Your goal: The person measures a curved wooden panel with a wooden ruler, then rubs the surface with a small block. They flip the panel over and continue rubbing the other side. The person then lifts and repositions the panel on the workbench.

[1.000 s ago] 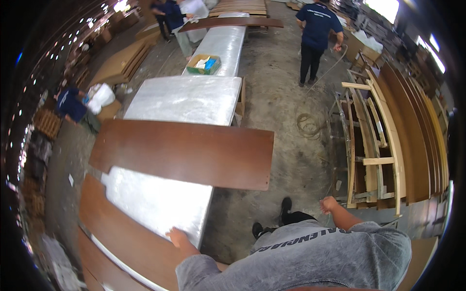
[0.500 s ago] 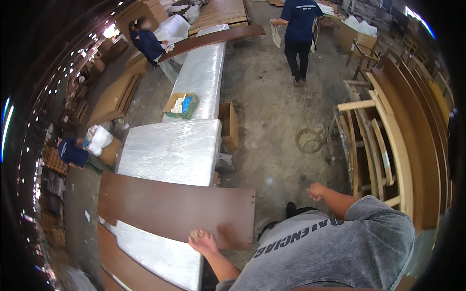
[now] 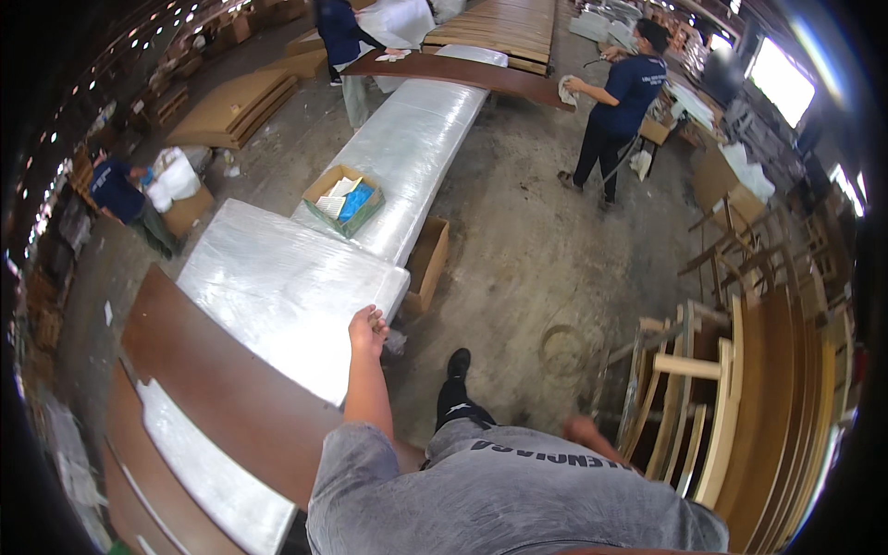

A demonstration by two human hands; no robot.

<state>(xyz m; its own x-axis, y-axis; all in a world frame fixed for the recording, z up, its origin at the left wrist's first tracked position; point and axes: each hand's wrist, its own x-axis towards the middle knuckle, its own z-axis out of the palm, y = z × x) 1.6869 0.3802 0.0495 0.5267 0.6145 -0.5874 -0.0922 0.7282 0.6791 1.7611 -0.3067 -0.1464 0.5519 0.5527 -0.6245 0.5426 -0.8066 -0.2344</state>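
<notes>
My left hand is raised with its fingers curled, near the corner of a table-like surface wrapped in clear plastic. Whatever lies inside those fingers is too small to make out. Low beside my body on the right, my right hand is smeared by motion, so its fingers do not show. A brown wooden panel rests across the wrapped surface to my left, its near end partly hidden by my arm. More brown panels lie nearer on that side.
A green-sided box with blue and white contents sits on the wrapped table. A brown cardboard box stands beside it. Ahead, a person with a cloth touches a long brown board. Stacked boards and timber frames stand at right.
My view has turned and I have stepped forward, away from the brown panel. My left hand has come forward. The far person at right has turned to the long board.
</notes>
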